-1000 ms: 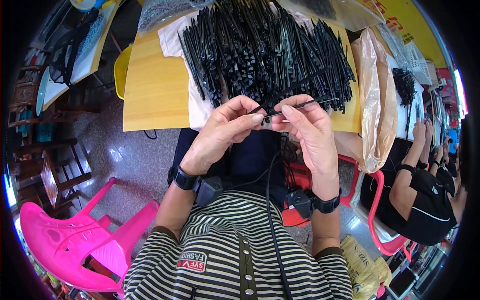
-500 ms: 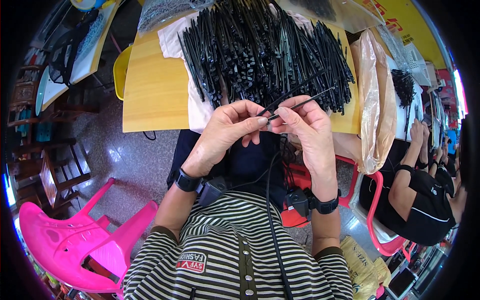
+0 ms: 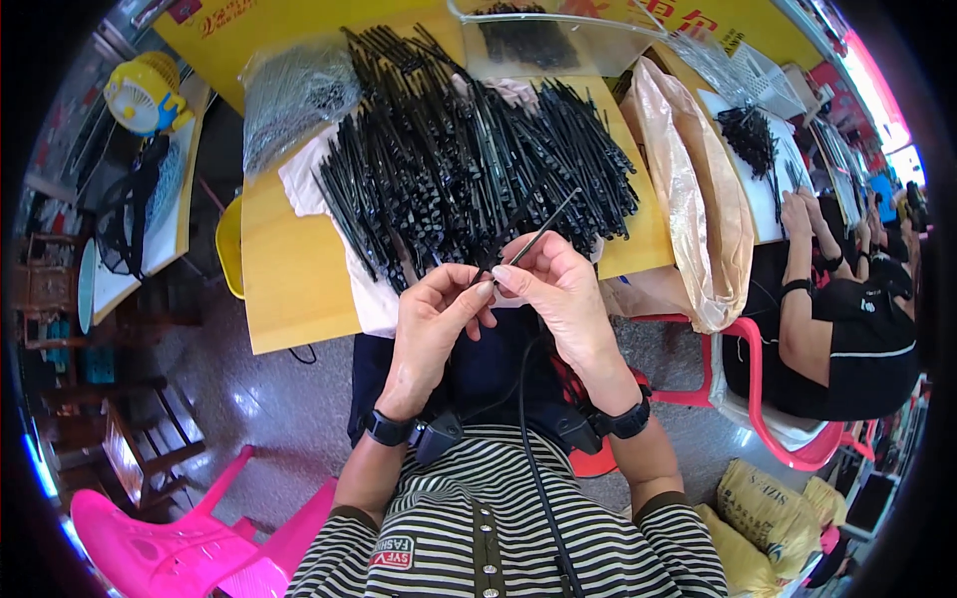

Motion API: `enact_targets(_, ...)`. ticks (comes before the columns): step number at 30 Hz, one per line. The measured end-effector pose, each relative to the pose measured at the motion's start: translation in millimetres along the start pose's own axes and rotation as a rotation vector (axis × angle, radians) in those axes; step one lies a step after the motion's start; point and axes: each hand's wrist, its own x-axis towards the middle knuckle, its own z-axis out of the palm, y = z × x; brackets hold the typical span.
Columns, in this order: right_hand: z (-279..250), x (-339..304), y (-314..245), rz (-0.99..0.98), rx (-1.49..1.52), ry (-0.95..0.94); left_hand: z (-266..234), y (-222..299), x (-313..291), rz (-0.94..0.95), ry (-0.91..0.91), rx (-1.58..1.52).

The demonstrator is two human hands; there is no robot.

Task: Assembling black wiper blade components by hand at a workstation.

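My left hand (image 3: 439, 314) and my right hand (image 3: 554, 296) meet just in front of the table's near edge, thumbs and fingertips almost touching. My right hand pinches a thin black rod (image 3: 549, 223), which slants up and away to the right. Another dark strip seems to run from my left fingertips towards the pile, but it blends in there. The rod's lower end is hidden between my fingers. Beyond my hands lies a large pile of similar slim black rods (image 3: 478, 164), spread on a pale pink cloth (image 3: 371, 294).
The wooden table (image 3: 289, 259) carries a clear bag of thin pieces (image 3: 299, 95) at the back left. A pinkish plastic bag (image 3: 688, 189) hangs at its right edge. A pink chair (image 3: 169, 543) stands at lower left. Another person (image 3: 832, 339) sits at right.
The view has shifted, so more of the table's far side shows. My hands remain together at the rod, which now points more steeply upwards.
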Motion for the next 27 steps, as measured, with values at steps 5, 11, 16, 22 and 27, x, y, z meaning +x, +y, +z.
enact_targets(5,0,-3,0,-0.018,-0.017,0.024,7,-5,-1,-0.004,0.054,-0.053)
enact_targets(11,-2,-3,-8,-0.067,-0.073,0.031,10,0,1,0.014,-0.054,-0.033)
enact_targets(16,7,-4,-26,-0.223,-0.17,0.156,24,11,5,0.029,-0.117,0.003)
enact_targets(22,12,-13,-46,-0.249,-0.799,0.067,22,28,22,0.144,-0.013,0.005)
enact_targets(27,13,3,-44,-0.352,-0.955,0.059,27,35,38,0.137,-0.053,-0.042)
